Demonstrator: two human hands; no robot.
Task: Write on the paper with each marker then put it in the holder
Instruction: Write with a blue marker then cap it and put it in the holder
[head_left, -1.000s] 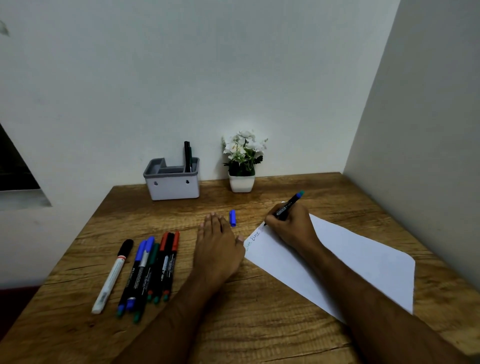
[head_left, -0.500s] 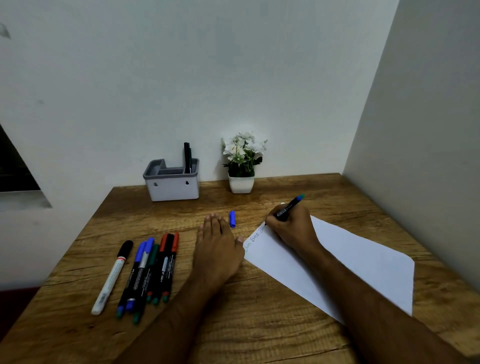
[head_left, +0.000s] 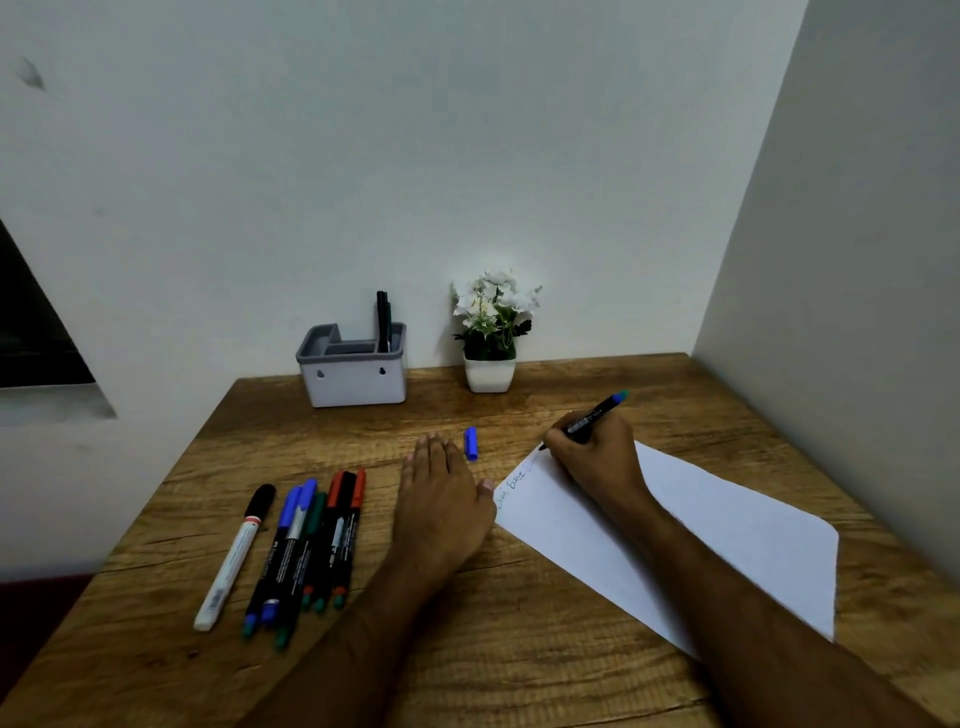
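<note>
My right hand (head_left: 597, 457) grips a black marker with a blue end (head_left: 597, 410), its tip down on the far corner of the white paper (head_left: 701, 525). Small handwriting (head_left: 514, 480) runs along the paper's left edge. My left hand (head_left: 441, 499) lies flat on the table, fingers together, thumb at the paper's corner. The marker's blue cap (head_left: 470, 443) lies just beyond my left fingertips. Several capped markers (head_left: 306, 545) lie side by side at the left, with a white one (head_left: 234, 558) leftmost. The grey-rimmed white holder (head_left: 353, 371) stands at the back and has dark markers (head_left: 383, 322) in its right compartment.
A small white pot with white flowers (head_left: 491, 332) stands at the back, right of the holder. Walls close off the wooden table (head_left: 519, 649) at the back and along the right side. The table's left edge runs just beside the row of markers.
My right hand has shifted slightly along the paper's top corner with the marker, and the marker's blue end has tilted a little. My left hand and the other markers have not moved.
</note>
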